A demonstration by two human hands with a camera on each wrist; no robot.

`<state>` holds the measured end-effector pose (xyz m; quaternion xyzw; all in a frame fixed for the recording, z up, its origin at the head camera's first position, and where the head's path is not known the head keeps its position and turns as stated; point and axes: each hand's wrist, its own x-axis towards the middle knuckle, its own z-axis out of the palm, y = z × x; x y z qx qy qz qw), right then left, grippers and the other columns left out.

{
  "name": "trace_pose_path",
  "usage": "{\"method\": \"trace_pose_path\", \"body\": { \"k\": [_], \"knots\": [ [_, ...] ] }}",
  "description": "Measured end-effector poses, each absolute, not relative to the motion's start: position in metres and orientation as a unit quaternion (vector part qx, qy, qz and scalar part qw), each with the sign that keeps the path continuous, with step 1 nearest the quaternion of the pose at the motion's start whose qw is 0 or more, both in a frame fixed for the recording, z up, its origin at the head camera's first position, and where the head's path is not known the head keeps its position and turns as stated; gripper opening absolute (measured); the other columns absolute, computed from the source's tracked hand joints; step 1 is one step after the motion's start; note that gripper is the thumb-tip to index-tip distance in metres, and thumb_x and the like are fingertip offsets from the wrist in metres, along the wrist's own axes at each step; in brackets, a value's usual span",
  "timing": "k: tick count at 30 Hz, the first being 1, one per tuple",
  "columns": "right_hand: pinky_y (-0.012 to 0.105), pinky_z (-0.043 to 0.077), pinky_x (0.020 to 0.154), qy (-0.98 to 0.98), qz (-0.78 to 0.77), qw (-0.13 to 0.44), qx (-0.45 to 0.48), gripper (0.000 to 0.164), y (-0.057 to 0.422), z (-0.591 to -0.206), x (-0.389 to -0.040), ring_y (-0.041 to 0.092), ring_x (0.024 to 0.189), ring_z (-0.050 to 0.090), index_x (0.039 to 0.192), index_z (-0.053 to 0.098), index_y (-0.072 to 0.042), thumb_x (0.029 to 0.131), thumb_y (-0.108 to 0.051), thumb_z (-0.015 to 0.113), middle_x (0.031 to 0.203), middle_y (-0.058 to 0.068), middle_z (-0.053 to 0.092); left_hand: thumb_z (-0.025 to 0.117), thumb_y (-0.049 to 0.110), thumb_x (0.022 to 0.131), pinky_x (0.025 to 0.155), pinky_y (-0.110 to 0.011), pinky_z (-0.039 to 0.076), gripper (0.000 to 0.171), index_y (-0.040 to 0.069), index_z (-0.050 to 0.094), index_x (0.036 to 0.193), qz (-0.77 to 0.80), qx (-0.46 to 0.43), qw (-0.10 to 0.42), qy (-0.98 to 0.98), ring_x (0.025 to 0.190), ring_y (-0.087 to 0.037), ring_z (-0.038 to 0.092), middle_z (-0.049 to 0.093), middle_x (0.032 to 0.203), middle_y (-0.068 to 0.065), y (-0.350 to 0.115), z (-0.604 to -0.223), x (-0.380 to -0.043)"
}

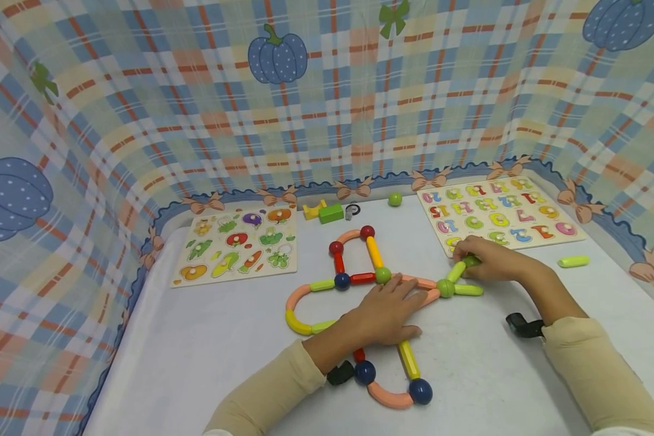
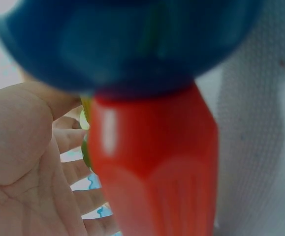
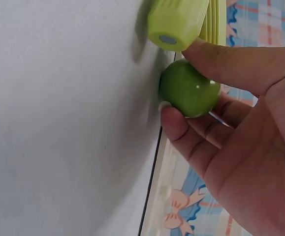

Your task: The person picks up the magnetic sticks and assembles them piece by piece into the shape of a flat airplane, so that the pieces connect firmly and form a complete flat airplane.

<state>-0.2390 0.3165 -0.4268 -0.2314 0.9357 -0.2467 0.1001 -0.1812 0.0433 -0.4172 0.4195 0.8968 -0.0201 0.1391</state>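
Observation:
A figure of magnetic sticks and balls lies flat on the white table. My left hand [image 1: 384, 312] rests over its middle with fingers spread, covering part of the salmon sticks [image 1: 419, 282]. Close to the left wrist camera are a dark blue ball [image 2: 127, 44] and a red stick [image 2: 154, 162]. My right hand [image 1: 487, 259] pinches a green ball [image 3: 189, 88] between thumb and fingers. That ball is by the end of a light green stick [image 1: 456, 272], which joins another green ball [image 1: 445, 287]; whether they touch is unclear. A second light green stick [image 1: 469, 290] branches off beside it.
A vegetable puzzle board [image 1: 240, 245] lies at the back left, a number puzzle board [image 1: 501, 212] at the back right. Between them are a green block [image 1: 331, 213], a yellow piece [image 1: 312, 209] and a loose green ball [image 1: 395, 199]. One loose green stick [image 1: 573, 261] lies far right.

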Motion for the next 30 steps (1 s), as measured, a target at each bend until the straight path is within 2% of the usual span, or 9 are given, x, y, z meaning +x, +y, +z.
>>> {"method": "trace_pose_path", "body": {
  "k": [5, 9, 16, 18, 21, 24, 27, 30],
  "knots": [
    [0.043, 0.039, 0.081, 0.934, -0.254, 0.112, -0.225, 0.025, 0.32, -0.427, -0.237, 0.02, 0.085, 0.046, 0.086, 0.06, -0.016, 0.073, 0.004, 0.068, 0.087, -0.002, 0.052, 0.052, 0.06, 0.08, 0.102, -0.044, 0.025, 0.074, 0.034, 0.022, 0.142, -0.022, 0.417, 0.138, 0.898, 0.135, -0.021, 0.009, 0.016, 0.147, 0.007, 0.043, -0.415, -0.181],
    [0.041, 0.041, 0.078, 0.939, -0.235, 0.125, -0.217, 0.028, 0.319, -0.426, -0.236, 0.019, 0.083, 0.047, 0.085, 0.061, -0.016, 0.07, 0.006, 0.068, 0.087, -0.002, 0.054, 0.053, 0.06, 0.079, 0.102, -0.044, 0.025, 0.074, 0.034, 0.022, 0.142, -0.022, 0.414, 0.138, 0.899, 0.135, -0.021, 0.009, 0.016, 0.147, 0.007, 0.043, -0.414, -0.18],
    [0.05, 0.039, 0.086, 0.935, -0.25, 0.148, -0.202, 0.031, 0.325, -0.414, -0.235, 0.025, 0.097, 0.051, 0.103, 0.062, -0.01, 0.075, -0.001, 0.067, 0.106, 0.005, 0.057, 0.053, 0.059, 0.079, 0.102, -0.044, 0.025, 0.074, 0.034, 0.022, 0.142, -0.018, 0.414, 0.142, 0.899, 0.135, -0.021, 0.008, 0.016, 0.148, 0.007, 0.045, -0.415, -0.18],
    [0.049, 0.041, 0.084, 0.934, -0.253, 0.152, -0.201, 0.029, 0.327, -0.405, -0.242, 0.027, 0.099, 0.052, 0.106, 0.061, -0.009, 0.078, -0.003, 0.065, 0.108, 0.007, 0.057, 0.052, 0.06, 0.079, 0.102, -0.044, 0.025, 0.074, 0.034, 0.022, 0.142, -0.019, 0.414, 0.143, 0.899, 0.135, -0.021, 0.008, 0.016, 0.148, 0.007, 0.045, -0.415, -0.18],
    [0.044, 0.046, 0.077, 0.933, -0.253, 0.149, -0.209, 0.025, 0.323, -0.392, -0.263, 0.03, 0.097, 0.054, 0.108, 0.06, -0.005, 0.083, -0.008, 0.062, 0.108, 0.011, 0.058, 0.053, 0.06, 0.079, 0.102, -0.044, 0.025, 0.074, 0.034, 0.022, 0.142, -0.02, 0.412, 0.143, 0.899, 0.135, -0.021, 0.009, 0.016, 0.147, 0.007, 0.045, -0.415, -0.181],
    [0.041, 0.048, 0.073, 0.933, -0.243, 0.144, -0.225, 0.028, 0.308, -0.384, -0.297, 0.033, 0.096, 0.056, 0.113, 0.057, -0.002, 0.086, -0.008, 0.059, 0.114, 0.017, 0.054, 0.052, 0.06, 0.08, 0.102, -0.044, 0.025, 0.074, 0.034, 0.021, 0.142, -0.019, 0.412, 0.149, 0.899, 0.135, -0.021, 0.008, 0.014, 0.148, 0.007, 0.045, -0.415, -0.182],
    [0.045, 0.045, 0.079, 0.934, -0.221, 0.131, -0.247, 0.039, 0.285, -0.386, -0.336, 0.038, 0.099, 0.053, 0.123, 0.05, 0.001, 0.086, -0.006, 0.058, 0.124, 0.023, 0.046, 0.051, 0.06, 0.08, 0.102, -0.044, 0.024, 0.075, 0.034, 0.019, 0.142, -0.019, 0.414, 0.154, 0.897, 0.135, -0.022, 0.007, 0.012, 0.148, 0.007, 0.045, -0.416, -0.182],
    [0.052, 0.037, 0.088, 0.942, -0.191, 0.127, -0.243, 0.052, 0.262, -0.393, -0.367, 0.042, 0.113, 0.042, 0.132, 0.04, -0.001, 0.084, -0.005, 0.059, 0.136, 0.024, 0.033, 0.05, 0.06, 0.08, 0.102, -0.044, 0.024, 0.075, 0.033, 0.019, 0.143, -0.017, 0.42, 0.154, 0.894, 0.135, -0.022, 0.007, 0.012, 0.149, 0.006, 0.044, -0.416, -0.182]
  ]
}}
